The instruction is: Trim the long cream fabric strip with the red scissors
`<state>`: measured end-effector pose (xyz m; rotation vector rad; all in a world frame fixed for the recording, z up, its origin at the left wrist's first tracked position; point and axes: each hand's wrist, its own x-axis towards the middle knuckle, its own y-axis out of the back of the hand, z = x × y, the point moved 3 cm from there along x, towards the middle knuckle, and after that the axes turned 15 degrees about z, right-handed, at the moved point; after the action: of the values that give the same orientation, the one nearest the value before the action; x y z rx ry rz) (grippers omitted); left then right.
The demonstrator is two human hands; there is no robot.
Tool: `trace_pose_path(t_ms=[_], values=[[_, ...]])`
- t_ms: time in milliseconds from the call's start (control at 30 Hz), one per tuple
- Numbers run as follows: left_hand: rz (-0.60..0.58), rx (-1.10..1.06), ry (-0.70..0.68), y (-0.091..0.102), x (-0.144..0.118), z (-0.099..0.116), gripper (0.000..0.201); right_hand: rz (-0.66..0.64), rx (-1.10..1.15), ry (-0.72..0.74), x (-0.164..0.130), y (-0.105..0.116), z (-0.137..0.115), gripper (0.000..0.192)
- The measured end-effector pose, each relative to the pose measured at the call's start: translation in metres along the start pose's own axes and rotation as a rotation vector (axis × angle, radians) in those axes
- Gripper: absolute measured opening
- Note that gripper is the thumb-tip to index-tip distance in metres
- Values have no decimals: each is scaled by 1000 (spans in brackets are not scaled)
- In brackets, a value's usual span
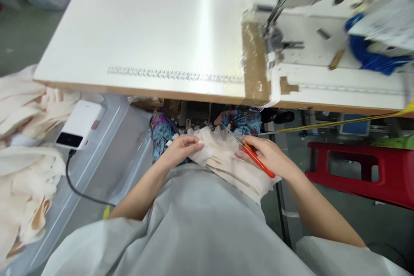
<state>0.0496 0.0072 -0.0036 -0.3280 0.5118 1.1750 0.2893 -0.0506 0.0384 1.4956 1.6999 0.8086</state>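
Observation:
Across my lap lies a bundle of cream fabric pieces (223, 151) with frilly edges. My left hand (185, 147) pinches the edge of one piece between thumb and fingers. In my right hand (263, 155) is a pair of orange-handled thread snips (258, 161), their metal tips pointing up and left over the fabric. The handle's end sticks out below my palm. Whether the blades touch the cloth I cannot tell.
A white sewing table (161, 30) with a sewing machine (274, 39) stands in front. At left, a translucent plastic bin (119, 116) bears cream cloth (26, 181) and a white power bank (80, 123) with a cable. A red stool (355, 185) is at right.

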Motion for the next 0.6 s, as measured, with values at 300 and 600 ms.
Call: trace_pose_path(t_ms=[300,600], values=[[176,-116,-54,14,17,14,54,181,-615,-482,25,142,48,56],[278,-120,-166,21,23,27,51,196,-473,-559,147,189,64,36]])
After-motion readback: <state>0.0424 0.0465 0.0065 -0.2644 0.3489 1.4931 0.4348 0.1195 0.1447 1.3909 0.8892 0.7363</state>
